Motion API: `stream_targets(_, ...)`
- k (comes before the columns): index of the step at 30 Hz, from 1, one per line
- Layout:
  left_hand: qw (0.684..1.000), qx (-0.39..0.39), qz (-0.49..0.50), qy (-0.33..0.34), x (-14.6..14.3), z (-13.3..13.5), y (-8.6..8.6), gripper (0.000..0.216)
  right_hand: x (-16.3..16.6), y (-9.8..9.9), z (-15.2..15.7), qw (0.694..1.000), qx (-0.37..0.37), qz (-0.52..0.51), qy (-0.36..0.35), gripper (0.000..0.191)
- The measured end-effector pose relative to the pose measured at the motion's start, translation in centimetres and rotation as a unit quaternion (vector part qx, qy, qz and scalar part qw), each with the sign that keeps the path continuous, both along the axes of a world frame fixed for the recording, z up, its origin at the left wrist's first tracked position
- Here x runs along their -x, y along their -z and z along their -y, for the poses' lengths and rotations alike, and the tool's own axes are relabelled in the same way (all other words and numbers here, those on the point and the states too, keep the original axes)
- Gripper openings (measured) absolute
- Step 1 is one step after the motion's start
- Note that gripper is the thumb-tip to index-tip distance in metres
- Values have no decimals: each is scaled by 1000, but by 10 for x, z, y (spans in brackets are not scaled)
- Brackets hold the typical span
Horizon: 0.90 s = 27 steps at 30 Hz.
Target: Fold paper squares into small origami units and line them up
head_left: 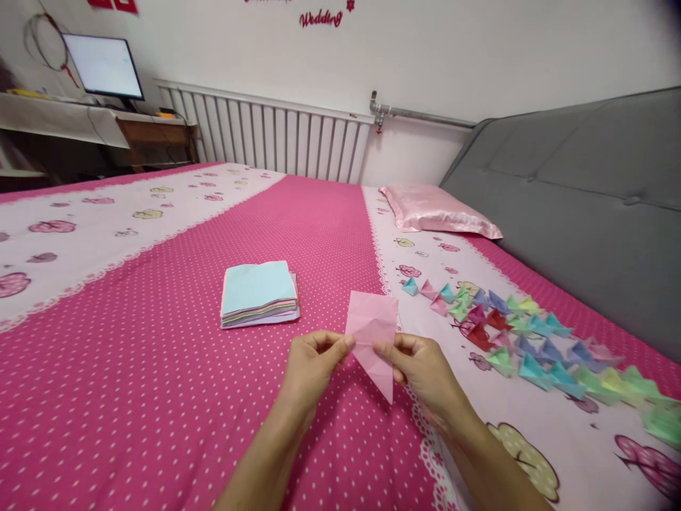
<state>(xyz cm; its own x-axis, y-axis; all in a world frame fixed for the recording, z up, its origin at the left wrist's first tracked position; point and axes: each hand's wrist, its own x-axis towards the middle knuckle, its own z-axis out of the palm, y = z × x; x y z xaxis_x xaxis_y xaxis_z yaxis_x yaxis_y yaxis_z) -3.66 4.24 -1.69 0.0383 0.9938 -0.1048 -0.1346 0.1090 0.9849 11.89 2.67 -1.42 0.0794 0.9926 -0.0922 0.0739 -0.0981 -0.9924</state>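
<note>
A pink sheet of origami paper (373, 316), creased and partly folded, is held up over the bed between both hands. Its lower end narrows to a point, while the top edge is straight. My left hand (318, 362) pinches its left edge between thumb and fingers. On the opposite edge, my right hand (420, 365) grips the paper with the thumb in front. Left of the hands lies a stack of coloured paper squares (259, 289), light blue on top. To the right, several folded paper boats (535, 374) in many colours stand in rows.
A pink dotted bedspread (175, 397) lies under everything. A pink satin pillow (436, 211) rests by the grey headboard (585, 163). Behind the bed are a white radiator (266, 135) and, at the far left, a desk with a monitor (103, 65).
</note>
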Motion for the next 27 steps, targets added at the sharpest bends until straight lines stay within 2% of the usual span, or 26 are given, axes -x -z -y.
stream_targets(7,999,-1,28,22,0,-2,3,29,-1,-2,-3,1000,-9,14,23,32)
stream_targets(10,999,16,38,-5,1,-2,3,33,-2,0,-5,996,-53,27,67,30)
stream_targets(12,998,50,46,8,1,-2,2,38,-2,1,-6,991,-104,36,71,26)
stream_targets(15,982,121,101,100,1,-1,1,51,-1,3,-5,978,-199,49,30,16)
stream_targets(18,950,164,204,172,1,1,-3,56,-2,6,-5,965,-255,64,-21,11)
stream_targets(21,936,175,250,174,1,3,-5,43,-4,8,-6,959,-262,90,-55,11)
stream_targets(27,948,184,195,171,1,7,-6,21,-7,9,-6,949,-264,119,-124,9)
